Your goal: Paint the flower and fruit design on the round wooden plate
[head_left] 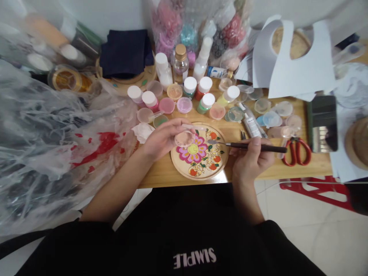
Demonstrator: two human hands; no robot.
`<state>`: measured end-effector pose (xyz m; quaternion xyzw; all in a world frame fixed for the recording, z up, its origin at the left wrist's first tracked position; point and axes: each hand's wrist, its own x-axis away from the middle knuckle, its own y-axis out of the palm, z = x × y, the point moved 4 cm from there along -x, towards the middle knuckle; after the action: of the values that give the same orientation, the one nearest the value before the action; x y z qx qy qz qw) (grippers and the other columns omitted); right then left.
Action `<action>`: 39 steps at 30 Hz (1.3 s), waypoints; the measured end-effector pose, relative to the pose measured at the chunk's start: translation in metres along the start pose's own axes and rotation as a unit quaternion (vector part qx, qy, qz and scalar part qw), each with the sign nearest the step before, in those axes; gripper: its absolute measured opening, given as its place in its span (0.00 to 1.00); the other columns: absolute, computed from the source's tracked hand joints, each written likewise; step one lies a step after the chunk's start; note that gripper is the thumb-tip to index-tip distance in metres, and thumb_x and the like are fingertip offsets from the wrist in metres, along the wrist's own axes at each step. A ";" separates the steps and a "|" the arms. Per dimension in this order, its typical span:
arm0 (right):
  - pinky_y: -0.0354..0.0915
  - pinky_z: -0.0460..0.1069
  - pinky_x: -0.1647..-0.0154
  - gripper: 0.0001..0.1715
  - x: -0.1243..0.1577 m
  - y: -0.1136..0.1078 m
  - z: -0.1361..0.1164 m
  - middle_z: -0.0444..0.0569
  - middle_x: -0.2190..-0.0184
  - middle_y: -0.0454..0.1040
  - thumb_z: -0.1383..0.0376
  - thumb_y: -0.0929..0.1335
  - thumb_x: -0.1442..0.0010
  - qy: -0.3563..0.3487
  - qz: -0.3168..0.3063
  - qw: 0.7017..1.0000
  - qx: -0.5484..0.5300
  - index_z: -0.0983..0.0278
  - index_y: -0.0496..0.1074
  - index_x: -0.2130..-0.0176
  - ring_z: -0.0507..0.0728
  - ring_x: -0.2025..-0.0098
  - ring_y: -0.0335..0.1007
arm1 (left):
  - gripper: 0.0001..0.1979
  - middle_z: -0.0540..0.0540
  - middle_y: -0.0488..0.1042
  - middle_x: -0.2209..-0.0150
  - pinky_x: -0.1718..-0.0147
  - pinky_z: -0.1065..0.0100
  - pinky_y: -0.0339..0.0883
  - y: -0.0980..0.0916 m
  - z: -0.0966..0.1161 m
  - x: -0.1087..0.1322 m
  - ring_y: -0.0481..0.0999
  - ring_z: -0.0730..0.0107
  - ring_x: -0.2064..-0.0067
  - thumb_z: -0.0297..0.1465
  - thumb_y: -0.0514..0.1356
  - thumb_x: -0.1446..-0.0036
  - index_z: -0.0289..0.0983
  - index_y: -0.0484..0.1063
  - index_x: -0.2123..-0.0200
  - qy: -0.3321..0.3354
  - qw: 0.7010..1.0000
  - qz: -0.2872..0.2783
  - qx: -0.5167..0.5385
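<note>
My left hand point(162, 138) is closed on a small plastic cup point(184, 139) with pale peach contents, held over the left part of a round wooden plaque point(178, 168). Pink and purple petals around a yellow centre, orange fruits and green leaves, outlined in gold, decorate this plaque. In my right hand point(253, 159) is a small palette knife point(258, 147) with a long dark handle. Its thin metal blade points left above the plaque, a little right of the cup. I cannot tell whether the tip touches the surface.
White-capped paint bottles point(207, 102) and small colour cups point(184, 104) crowd the table behind the plaque. Red-handled scissors point(296, 151), a white tube point(253, 124) and a phone point(322, 122) lie on the right. Crumpled clear plastic point(57, 153) covers the left side.
</note>
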<state>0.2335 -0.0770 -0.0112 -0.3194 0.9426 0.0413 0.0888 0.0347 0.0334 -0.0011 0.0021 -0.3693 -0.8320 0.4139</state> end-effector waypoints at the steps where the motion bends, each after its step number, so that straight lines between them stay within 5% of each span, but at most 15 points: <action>1: 0.59 0.47 0.86 0.22 0.000 0.000 0.000 0.36 0.83 0.68 0.48 0.72 0.36 0.000 0.002 1.000 -0.002 0.59 0.67 0.72 0.49 0.86 0.63 | 0.09 0.46 0.81 0.70 0.70 0.70 0.69 0.000 0.000 0.000 0.77 0.71 0.70 0.34 0.70 0.50 0.33 0.80 0.68 -0.002 1.000 0.001 0.000; 39: 0.57 0.47 0.88 0.20 0.000 -0.001 0.002 0.36 0.85 0.68 0.52 0.72 0.35 -0.013 0.001 1.000 -0.025 0.59 0.70 0.73 0.49 0.87 0.62 | 0.07 0.44 0.81 0.68 0.68 0.68 0.69 -0.001 0.000 0.002 0.77 0.69 0.69 0.31 0.67 0.47 0.32 0.80 0.67 -0.006 1.000 -0.008 0.008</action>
<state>0.2340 -0.0776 -0.0132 -0.3197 0.9404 0.0688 0.0931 0.0331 0.0325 -0.0013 0.0031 -0.3783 -0.8324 0.4049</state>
